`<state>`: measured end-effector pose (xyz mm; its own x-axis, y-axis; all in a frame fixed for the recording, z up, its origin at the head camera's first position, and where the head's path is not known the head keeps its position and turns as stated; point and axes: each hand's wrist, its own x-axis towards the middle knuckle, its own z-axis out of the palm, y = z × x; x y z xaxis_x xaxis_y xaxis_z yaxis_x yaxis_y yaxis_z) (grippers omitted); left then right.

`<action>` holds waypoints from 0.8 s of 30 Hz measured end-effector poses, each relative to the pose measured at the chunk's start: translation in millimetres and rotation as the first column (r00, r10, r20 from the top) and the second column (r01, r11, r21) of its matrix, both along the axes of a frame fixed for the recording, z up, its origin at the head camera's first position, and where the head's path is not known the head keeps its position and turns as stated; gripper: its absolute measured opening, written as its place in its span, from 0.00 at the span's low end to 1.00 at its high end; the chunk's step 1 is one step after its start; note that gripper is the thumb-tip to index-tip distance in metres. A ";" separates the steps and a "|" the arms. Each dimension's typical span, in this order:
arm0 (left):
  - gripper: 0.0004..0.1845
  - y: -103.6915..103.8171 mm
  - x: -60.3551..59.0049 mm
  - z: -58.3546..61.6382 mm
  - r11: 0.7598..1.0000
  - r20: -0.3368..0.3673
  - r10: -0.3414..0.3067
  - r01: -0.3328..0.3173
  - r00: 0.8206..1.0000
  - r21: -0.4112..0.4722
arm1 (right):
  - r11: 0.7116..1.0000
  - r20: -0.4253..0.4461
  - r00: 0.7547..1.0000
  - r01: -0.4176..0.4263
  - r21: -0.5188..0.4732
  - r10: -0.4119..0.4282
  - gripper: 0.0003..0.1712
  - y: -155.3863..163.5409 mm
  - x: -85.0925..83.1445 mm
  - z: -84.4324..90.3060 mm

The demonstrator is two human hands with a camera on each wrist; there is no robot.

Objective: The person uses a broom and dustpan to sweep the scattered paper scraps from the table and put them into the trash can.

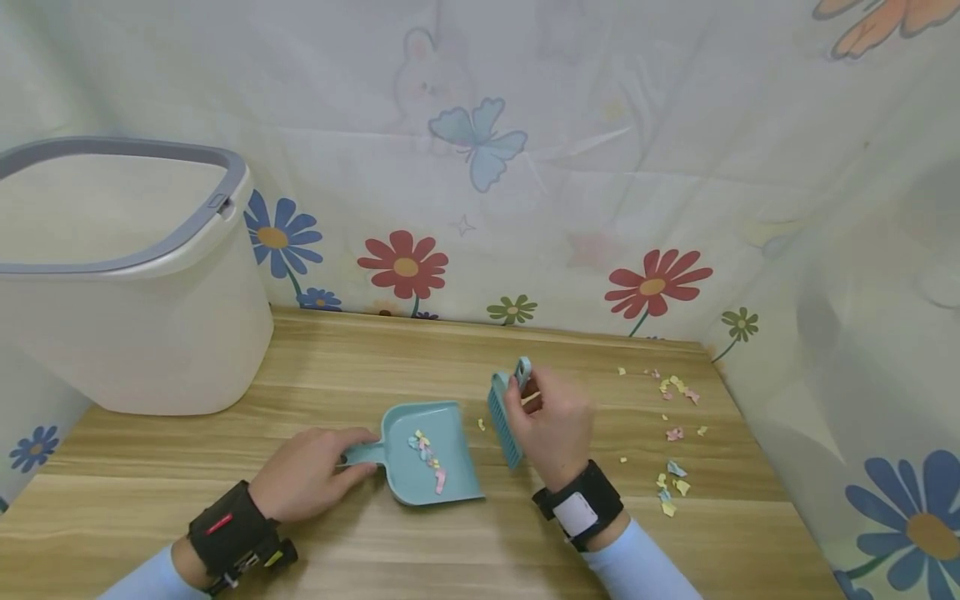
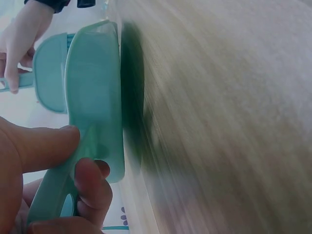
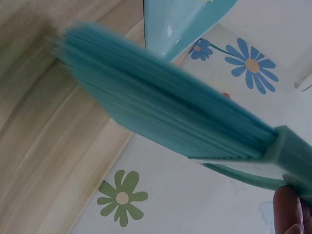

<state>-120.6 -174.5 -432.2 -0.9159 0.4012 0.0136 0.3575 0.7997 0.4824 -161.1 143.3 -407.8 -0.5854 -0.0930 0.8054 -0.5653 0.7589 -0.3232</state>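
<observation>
Head view: the left hand (image 1: pixel 303 473) grips the dustpan (image 1: pixel 431 454) by its handle, scraps already inside; the right hand (image 1: pixel 553 425) holds the brush (image 1: pixel 504 417) just beside it — paper scraps (image 1: pixel 675 433) lie farther right. Left wrist: pan (image 2: pixel 92 97) seems flat, though blurred. Right wrist: bristles (image 3: pixel 161 107) hover. Sweep low, pan lip pressed down.

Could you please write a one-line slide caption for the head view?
Left hand holds a teal dustpan with paper scraps while right hand holds a brush on the wooden table.
</observation>
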 end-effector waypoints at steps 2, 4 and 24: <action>0.20 -0.3 -0.4 -0.7 1.000 -0.001 0.004 -0.004 1.000 0.001 | 1.000 0.004 1.000 -0.002 0.025 0.002 0.03 -1.9 3.0 -0.5; 0.20 -0.4 -0.8 -1.1 1.000 0.001 0.007 -0.007 1.000 0.004 | 0.999 0.008 1.000 -0.006 0.047 0.006 0.03 -4.1 6.3 -0.4; 0.21 -0.7 -1.4 -1.2 1.000 -0.004 0.020 -0.020 1.000 0.007 | 0.979 0.033 0.989 -0.140 -0.149 0.147 0.06 5.1 18.2 11.5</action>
